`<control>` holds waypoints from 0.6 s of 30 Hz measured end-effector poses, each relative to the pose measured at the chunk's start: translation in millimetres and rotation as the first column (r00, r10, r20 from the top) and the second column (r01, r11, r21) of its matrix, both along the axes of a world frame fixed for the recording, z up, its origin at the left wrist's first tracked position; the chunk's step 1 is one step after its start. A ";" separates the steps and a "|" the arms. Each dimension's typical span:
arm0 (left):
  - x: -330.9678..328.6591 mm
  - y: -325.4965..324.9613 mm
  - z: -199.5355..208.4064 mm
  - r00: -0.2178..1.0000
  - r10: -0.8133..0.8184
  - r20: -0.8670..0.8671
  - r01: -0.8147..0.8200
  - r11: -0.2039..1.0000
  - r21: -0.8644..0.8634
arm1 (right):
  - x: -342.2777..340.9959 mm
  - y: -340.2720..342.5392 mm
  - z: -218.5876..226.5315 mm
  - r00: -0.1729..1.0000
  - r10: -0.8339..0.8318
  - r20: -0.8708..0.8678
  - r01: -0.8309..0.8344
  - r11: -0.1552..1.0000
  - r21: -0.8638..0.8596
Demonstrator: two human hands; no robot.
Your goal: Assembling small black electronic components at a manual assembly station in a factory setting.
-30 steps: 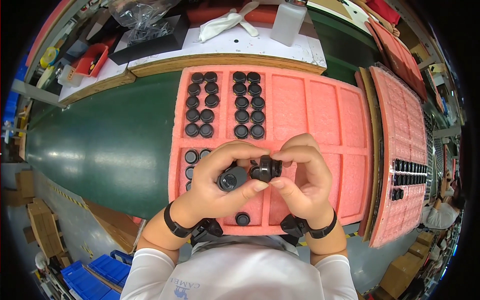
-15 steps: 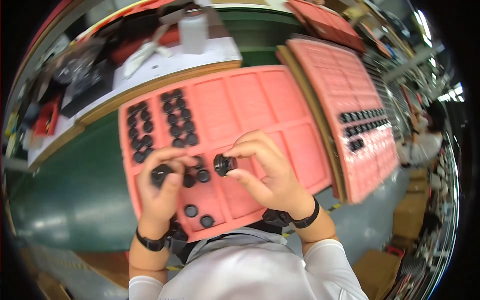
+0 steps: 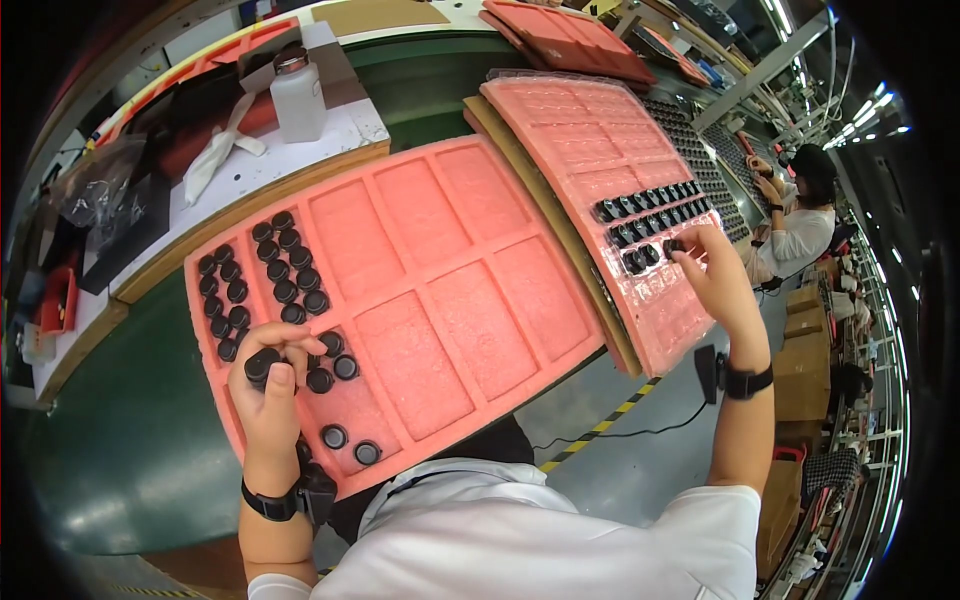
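My left hand (image 3: 268, 400) is closed around a black round cap-like part (image 3: 262, 366), above the left part of a pink divided tray (image 3: 405, 315). Several similar black parts (image 3: 366, 453) stand in that tray's left compartments. Off to the right, my right hand (image 3: 715, 280) pinches another black part (image 3: 674, 247) between thumb and fingers. It is at the end of a short row of black parts (image 3: 640, 260) in a clear plastic blister tray (image 3: 670, 310) lying on a second pink tray. Whether the pinched part touches the blister tray I cannot tell.
A white bottle (image 3: 298, 100) and a white glove-like cloth (image 3: 217, 150) lie on a wood-edged shelf at the back left. A brown board edge (image 3: 560, 225) separates the two trays. Another person (image 3: 805, 210) sits at far right; cardboard boxes (image 3: 803, 370) stand on the floor.
My right hand has carried its black part from above the near pink tray rightward to the blister tray. My left hand still holds its part. The whole view has shifted.
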State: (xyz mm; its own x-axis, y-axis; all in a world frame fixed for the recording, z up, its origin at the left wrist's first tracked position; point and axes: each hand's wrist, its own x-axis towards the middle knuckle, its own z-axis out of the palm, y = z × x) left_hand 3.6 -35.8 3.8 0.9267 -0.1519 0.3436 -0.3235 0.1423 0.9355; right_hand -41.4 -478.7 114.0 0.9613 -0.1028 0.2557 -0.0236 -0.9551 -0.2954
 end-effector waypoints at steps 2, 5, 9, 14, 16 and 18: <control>0.5 0.6 -0.1 1.000 0.003 -0.001 -0.003 1.000 0.000 | 9.1 -28.9 -7.9 0.993 -0.073 -0.088 0.068 0.996 -0.065; 3.2 -0.3 -2.4 1.000 0.007 -0.010 -0.007 1.000 0.003 | 16.9 -46.8 -20.7 0.984 -0.104 -0.145 0.093 0.992 -0.082; 2.2 2.6 -2.0 0.999 0.030 -0.020 -0.030 1.000 0.007 | 26.2 -45.0 -28.8 0.973 -0.107 -0.203 0.086 0.990 -0.108; 1.0 2.3 -0.4 0.999 0.020 -0.032 -0.020 1.000 0.001 | 27.9 -52.6 -40.5 0.965 -0.122 -0.234 0.087 0.984 -0.155; 0.7 2.4 -0.2 0.999 0.013 -0.043 -0.012 1.000 0.008 | 25.2 -53.0 -40.0 0.973 -0.114 -0.201 0.082 0.983 -0.164; 1.7 1.3 0.2 0.999 0.019 -0.033 -0.018 1.000 0.025 | 23.5 -43.6 -38.6 0.987 -0.096 -0.132 0.071 0.981 -0.179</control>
State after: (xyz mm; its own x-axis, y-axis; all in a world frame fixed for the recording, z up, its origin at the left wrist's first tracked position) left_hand 5.2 -34.4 4.0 0.9402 -0.1428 0.3092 -0.2948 0.1132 0.9488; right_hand -17.9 -522.3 75.3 0.9786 -0.1502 0.1407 -0.1347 -0.9843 -0.1139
